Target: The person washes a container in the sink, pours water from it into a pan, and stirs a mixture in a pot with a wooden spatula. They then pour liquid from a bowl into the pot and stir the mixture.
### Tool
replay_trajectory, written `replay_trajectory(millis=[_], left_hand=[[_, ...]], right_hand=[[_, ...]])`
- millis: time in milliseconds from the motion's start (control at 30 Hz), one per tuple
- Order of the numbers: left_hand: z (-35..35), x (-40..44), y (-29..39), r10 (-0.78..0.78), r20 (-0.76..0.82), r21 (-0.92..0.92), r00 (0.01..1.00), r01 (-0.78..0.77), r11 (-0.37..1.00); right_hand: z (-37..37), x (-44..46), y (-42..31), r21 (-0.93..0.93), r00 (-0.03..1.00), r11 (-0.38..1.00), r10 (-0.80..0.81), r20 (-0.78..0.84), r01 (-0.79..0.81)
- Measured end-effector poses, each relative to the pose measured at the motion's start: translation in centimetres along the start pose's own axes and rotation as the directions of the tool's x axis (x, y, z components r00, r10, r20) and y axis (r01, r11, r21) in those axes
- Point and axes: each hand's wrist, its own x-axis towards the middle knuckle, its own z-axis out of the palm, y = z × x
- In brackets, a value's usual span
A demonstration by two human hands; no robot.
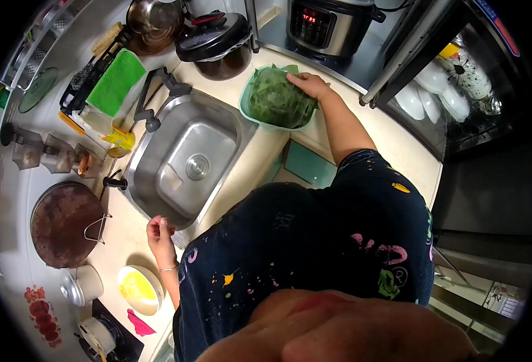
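My right hand rests on the upper right side of a bundle of dark green leaves, its fingers spread over the top. The leaves fill a pale green basin that stands on the counter to the right of the sink. Near the sink's lower left edge is my left hand, with its fingers curled together; whatever they may hold is too small to make out. The steel sink lies between my two hands, and its drain shows.
A black-lidded pot and a multicooker stand beyond the basin. Left of the sink are a faucet, a green sponge cloth and a round brown board. A bowl with yellow contents sits beside my left wrist.
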Motion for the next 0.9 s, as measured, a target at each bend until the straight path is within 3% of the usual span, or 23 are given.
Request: replay_trajectory(millis=[67,167,300,367,400,600,767,900], left_hand=[[0.2,-0.5,0.1,-0.008,0.007,-0.005,1.000,0.008,1.000],[0.1,0.7,0.6,0.002,0.008,0.007,1.000,-0.002,1.000],[1.0,0.6,0.1,-0.024,0.021,0.001,0.999,0.024,1.000],[0.9,1.0,-0.1,-0.015,0.039,-0.006,0.999,0.015,1.000],[0.9,1.0,0.0,-0.016,0.038,-0.009,0.999,0.016,1.000],[0.6,1.0,-0.5,-0.027,0.015,-0.024,1.000,0.027,0.999],[0.2,1.0,-0.8,-0.036,0.007,-0.001,0.999,0.036,0.999],[0.6,1.4,-0.8,-0.057,0.004,-0.022,0.998,0.057,0.998]], right_hand=[[-0.1,0.1,0.7,-0.010,0.994,0.998,0.069,0.083,-0.068],[-0.8,-0.1,-1.1,-0.040,0.986,0.999,0.040,0.161,-0.034],[-1.7,-1.1,-1.4,-0.193,0.996,0.977,0.092,0.005,-0.089],[-1.0,1.5,0.5,0.006,0.986,0.994,0.110,0.127,-0.112],[-1.1,1.8,0.4,0.003,0.986,0.994,0.109,0.127,-0.110],[-1.0,1.2,-0.8,0.028,0.994,0.994,0.105,-0.029,-0.104],[-0.5,-1.5,-2.8,0.309,0.981,0.951,0.061,-0.182,-0.002],[0.3,-1.5,-3.0,0.429,0.981,0.903,0.058,-0.186,0.028]])
